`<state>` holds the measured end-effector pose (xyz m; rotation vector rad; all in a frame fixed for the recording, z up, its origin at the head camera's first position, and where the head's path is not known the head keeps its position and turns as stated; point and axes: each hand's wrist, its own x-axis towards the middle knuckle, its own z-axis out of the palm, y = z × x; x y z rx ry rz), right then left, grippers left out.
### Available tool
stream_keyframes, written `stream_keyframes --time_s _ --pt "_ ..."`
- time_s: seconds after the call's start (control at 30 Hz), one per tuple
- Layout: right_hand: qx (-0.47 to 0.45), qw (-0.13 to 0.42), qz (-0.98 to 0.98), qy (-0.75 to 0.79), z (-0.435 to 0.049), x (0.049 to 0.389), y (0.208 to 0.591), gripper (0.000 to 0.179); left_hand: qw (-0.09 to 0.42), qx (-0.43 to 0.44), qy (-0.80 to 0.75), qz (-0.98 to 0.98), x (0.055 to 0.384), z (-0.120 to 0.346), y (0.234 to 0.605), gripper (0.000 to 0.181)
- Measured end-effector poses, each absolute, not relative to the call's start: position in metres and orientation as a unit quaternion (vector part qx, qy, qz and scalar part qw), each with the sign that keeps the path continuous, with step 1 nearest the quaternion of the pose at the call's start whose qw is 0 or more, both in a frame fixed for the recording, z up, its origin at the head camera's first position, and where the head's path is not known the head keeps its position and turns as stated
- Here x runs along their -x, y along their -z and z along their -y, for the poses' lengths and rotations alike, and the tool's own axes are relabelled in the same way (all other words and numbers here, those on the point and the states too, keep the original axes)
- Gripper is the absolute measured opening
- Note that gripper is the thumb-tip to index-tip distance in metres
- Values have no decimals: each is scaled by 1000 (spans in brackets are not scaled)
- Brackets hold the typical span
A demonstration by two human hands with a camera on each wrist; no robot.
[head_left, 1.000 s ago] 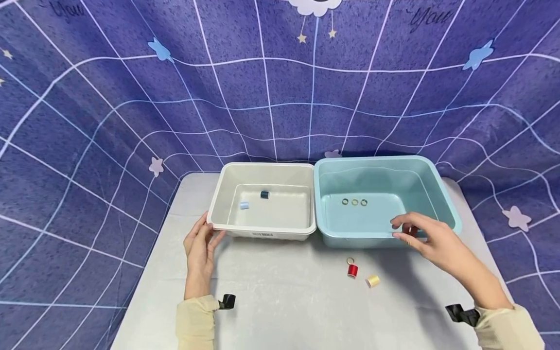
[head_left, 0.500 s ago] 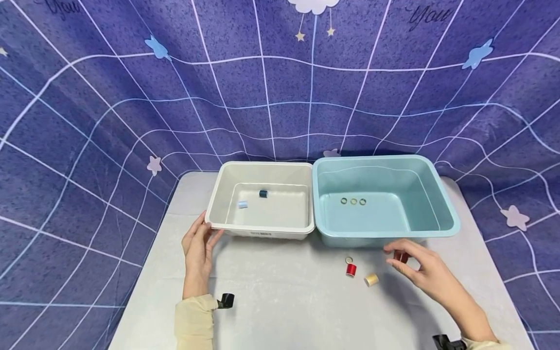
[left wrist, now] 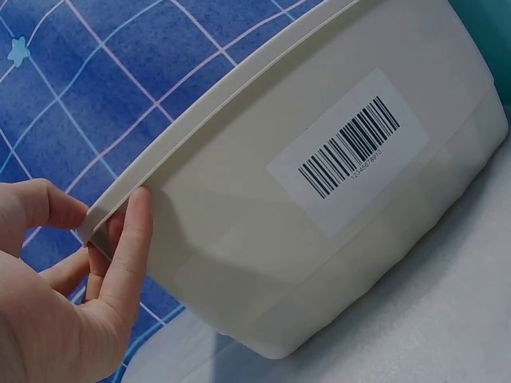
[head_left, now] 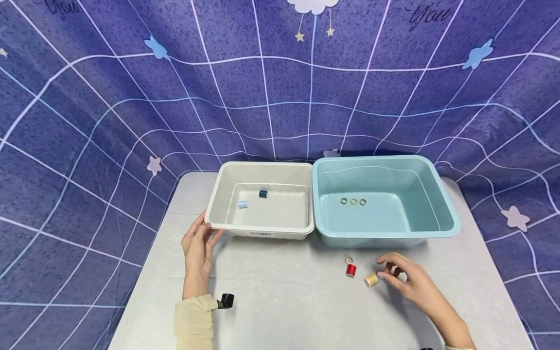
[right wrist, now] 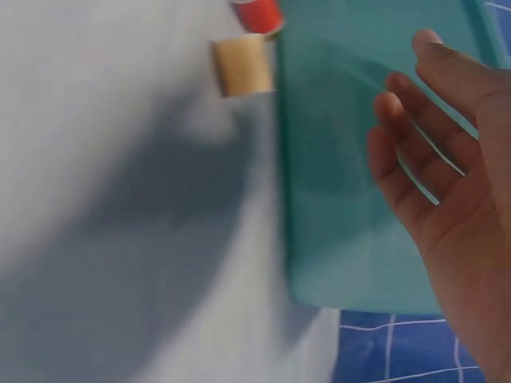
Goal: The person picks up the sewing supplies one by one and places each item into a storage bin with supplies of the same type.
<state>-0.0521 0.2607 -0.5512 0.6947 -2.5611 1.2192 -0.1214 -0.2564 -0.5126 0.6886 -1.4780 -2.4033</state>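
Observation:
My left hand (head_left: 199,250) pinches the front left corner of a white plastic bin (head_left: 260,228); its fingers (left wrist: 132,247) reach under the rim in the left wrist view. A light blue thread spool (head_left: 242,204) and a dark one (head_left: 263,194) lie inside that bin. My right hand (head_left: 409,279) hovers over the table with relaxed fingers and nothing held. Just left of its fingertips lies a yellow thread spool (head_left: 371,280), also seen in the right wrist view (right wrist: 244,66). Farther left is a red thread spool (head_left: 351,270), with a small ring (head_left: 346,261) touching or nearly touching it.
A light blue plastic bin (head_left: 376,235) stands against the white one on its right. Three small rings, the middle one (head_left: 352,201) among them, lie in a row on its floor. A purple patterned curtain (head_left: 284,82) hangs behind the pale table (head_left: 280,301).
My right hand has come out from over the light blue bin, moving left and toward me, to beside the yellow spool. My left hand keeps its hold on the white bin.

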Motion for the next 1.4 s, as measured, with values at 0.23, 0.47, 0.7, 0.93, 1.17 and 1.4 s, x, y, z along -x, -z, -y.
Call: stream_keyframes --time_s 0.23,0.47,0.7,0.93,1.17,1.4 --pt "-222 63 878 -420 -256 48 570 42 117 -236 822 504 121 256 513 46" --pt "-221 31 886 -406 -251 46 582 42 121 -238 825 499 120 256 513 46" --pt "-228 39 892 -387 -246 44 586 39 121 -236 823 503 120 255 513 46" --pt "-225 25 906 -357 -246 41 591 37 122 -232 824 503 122 256 515 46" --pt "-217 21 919 -329 -249 37 592 37 124 -233 823 503 122 257 516 45" --pt "-224 48 921 -315 -248 36 593 38 124 -230 825 500 122 256 516 45"
